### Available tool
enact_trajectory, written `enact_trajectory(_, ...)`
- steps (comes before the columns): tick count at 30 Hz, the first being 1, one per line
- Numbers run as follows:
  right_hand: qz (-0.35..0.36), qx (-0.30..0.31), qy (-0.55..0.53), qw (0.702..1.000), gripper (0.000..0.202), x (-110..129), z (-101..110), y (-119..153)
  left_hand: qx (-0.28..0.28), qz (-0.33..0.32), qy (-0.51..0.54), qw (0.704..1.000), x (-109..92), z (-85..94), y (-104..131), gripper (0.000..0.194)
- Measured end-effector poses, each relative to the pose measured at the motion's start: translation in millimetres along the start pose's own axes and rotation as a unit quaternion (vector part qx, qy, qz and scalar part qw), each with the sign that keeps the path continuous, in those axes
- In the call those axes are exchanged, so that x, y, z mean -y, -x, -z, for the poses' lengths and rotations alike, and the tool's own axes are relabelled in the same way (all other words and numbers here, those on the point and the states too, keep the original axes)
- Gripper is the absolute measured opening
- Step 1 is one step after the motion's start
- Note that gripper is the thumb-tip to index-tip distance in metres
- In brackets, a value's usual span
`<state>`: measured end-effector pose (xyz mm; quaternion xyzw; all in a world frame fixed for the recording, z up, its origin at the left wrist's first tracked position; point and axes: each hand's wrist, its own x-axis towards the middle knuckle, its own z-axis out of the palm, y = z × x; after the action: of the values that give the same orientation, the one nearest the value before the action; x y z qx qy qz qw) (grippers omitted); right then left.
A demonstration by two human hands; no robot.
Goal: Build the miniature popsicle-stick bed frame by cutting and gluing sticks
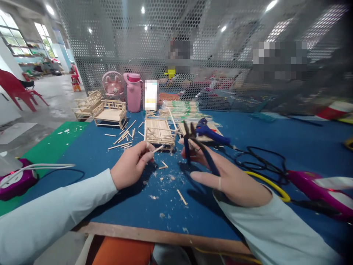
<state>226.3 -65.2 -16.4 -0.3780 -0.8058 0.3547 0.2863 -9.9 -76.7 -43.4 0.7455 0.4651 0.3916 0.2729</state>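
Observation:
Between its thumb and fingers, my left hand (pixel 135 162) pinches a short thin wooden stick (pixel 158 149) that points to the right. My right hand (pixel 220 173) is wrapped around dark-handled pliers (pixel 188 138), jaws up and handles spread. Just beyond the hands stands a small piece of stick-built furniture (pixel 160 130), like a miniature bench. A blue glue gun (pixel 212 133) lies behind the pliers. Cut stick pieces (pixel 182 197) and pale scraps are scattered on the blue table top (pixel 124 209) below the hands.
Finished miniature benches (pixel 110 113) stand at the back left, near a pink flask (pixel 134 92) and a lit phone (pixel 150 95). Bundled sticks (pixel 180 107) lie behind. Purple power strips (pixel 322 191) and cables flank the table. A perforated metal screen (pixel 116 44) rises behind.

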Motion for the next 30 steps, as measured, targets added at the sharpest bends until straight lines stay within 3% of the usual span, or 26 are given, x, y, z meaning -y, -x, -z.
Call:
enact_trajectory(2,-0.013,-0.008,0.135,0.991,0.066,1,3,0,-0.015,0.061,0.148,0.987,-4,-3.9,0,0.008)
enact_trajectory(5,-0.022,0.006,0.255,0.967,0.063,1,4,-1,-0.036,0.159,0.300,0.940,-8,-8.5,-3,0.008)
enact_trajectory(8,-0.032,0.030,0.302,0.952,0.062,0,1,-2,-0.060,0.211,0.378,0.900,-8,-10.3,-6,0.010)
enact_trajectory(11,-0.028,0.039,0.317,0.947,0.062,0,-1,-2,-0.062,0.227,0.406,0.883,-8,-11.1,-5,0.010)
enact_trajectory(25,0.003,0.017,0.286,0.958,0.050,4,-8,-5,-0.003,0.224,0.387,0.894,-13,-13.3,-2,0.017)
enact_trajectory(30,0.009,0.013,0.281,0.959,0.053,2,-9,-5,0.006,0.194,0.342,0.920,-11,-12.5,0,0.019)
